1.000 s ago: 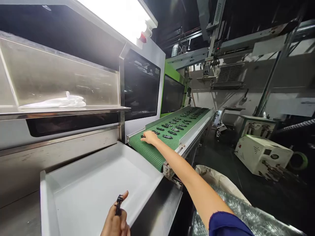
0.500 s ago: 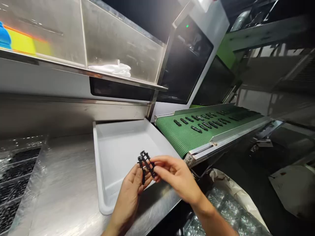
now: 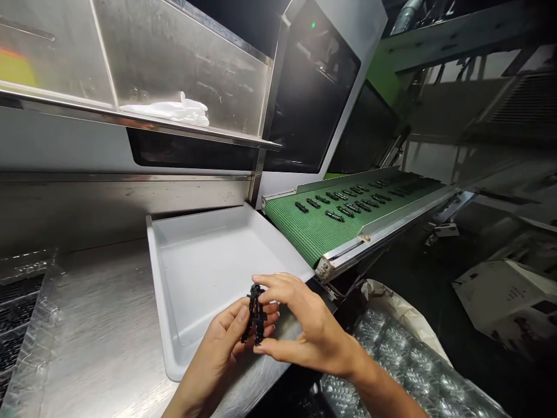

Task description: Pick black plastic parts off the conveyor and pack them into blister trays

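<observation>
Black moulded plastic part, lattice-shaped, matte, stands near upright over the tray's front edge. Left hand pinches it, thumb pressed on its face, fingers curled behind. Right hand is spread wide, index above the part and thumb below; can't tell if both make contact. White plastic tray, smooth, shallow, holds nothing visible, just past the hands at 11 o'clock. Green modular conveyor belt at 1 o'clock carries rows of similar black parts. Brushed stainless bench at 9 o'clock. Bubble-wrap bag at 4 o'clock. White cloth lies on the steel shelf at 11 o'clock.
</observation>
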Action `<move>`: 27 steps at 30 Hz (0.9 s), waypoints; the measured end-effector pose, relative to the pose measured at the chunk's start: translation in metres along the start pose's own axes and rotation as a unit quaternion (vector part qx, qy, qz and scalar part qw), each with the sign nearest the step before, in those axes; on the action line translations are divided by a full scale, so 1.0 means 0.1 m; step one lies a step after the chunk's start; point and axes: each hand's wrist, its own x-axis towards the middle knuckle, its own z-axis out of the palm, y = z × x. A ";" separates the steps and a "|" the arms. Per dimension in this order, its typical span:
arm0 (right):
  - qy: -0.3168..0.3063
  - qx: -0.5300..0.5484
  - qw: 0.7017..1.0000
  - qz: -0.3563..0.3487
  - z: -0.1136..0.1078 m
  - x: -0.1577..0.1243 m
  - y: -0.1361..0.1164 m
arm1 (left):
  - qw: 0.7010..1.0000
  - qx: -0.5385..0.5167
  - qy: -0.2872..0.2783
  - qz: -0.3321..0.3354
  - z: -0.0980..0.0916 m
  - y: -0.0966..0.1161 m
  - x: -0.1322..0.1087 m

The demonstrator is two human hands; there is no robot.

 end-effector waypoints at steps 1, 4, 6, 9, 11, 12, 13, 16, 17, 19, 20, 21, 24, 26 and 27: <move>0.006 0.000 1.000 0.004 0.01 -0.01 0.00 | 1.000 -0.013 0.004 -0.001 0.00 -0.01 0.00; 0.023 -0.035 0.999 0.012 0.02 -0.03 -0.03 | 0.999 -0.048 0.004 -0.003 0.00 -0.03 -0.02; 0.028 -0.059 0.998 0.018 0.03 -0.04 -0.06 | 0.997 -0.070 0.011 -0.005 -0.01 -0.04 -0.02; 0.000 -0.076 0.997 0.023 0.04 -0.04 -0.08 | 0.997 -0.076 0.019 -0.003 -0.01 -0.05 -0.03; -0.020 -0.083 0.996 0.019 0.06 -0.03 -0.08 | 0.998 -0.064 0.013 0.003 0.00 -0.05 -0.03; -0.026 -0.085 0.996 0.016 0.08 -0.03 -0.07 | 0.998 -0.059 0.008 0.006 0.00 -0.04 -0.03; -0.028 -0.086 0.996 0.013 0.09 -0.02 -0.07 | 0.998 -0.056 0.003 0.009 0.00 -0.04 -0.03; -0.034 -0.085 0.996 0.013 0.10 -0.01 -0.07 | 0.999 -0.045 -0.010 0.010 0.00 -0.02 -0.02; -0.036 -0.085 0.996 0.016 0.10 -0.01 -0.07 | 0.999 -0.038 -0.010 0.008 -0.02 -0.01 -0.02; -0.047 -0.086 0.995 0.022 0.08 0.01 -0.08 | 1.000 -0.020 -0.011 0.003 -0.04 0.00 -0.01; -0.056 -0.088 0.994 0.023 0.08 0.01 -0.09 | 1.000 -0.012 -0.012 0.001 -0.06 0.00 -0.01; -0.068 -0.091 0.993 0.025 0.07 0.02 -0.10 | 1.000 -0.004 -0.014 -0.002 -0.07 0.01 -0.01; -0.109 -0.103 0.988 0.024 0.06 0.02 -0.15 | 0.999 0.015 -0.024 -0.016 -0.08 0.03 0.00; -0.128 -0.104 0.986 0.025 0.04 0.02 -0.16 | 0.999 0.017 -0.029 -0.024 -0.08 0.04 0.00; -0.136 -0.093 0.986 0.024 0.02 0.02 -0.14 | 0.999 0.015 -0.029 -0.027 -0.07 0.03 0.00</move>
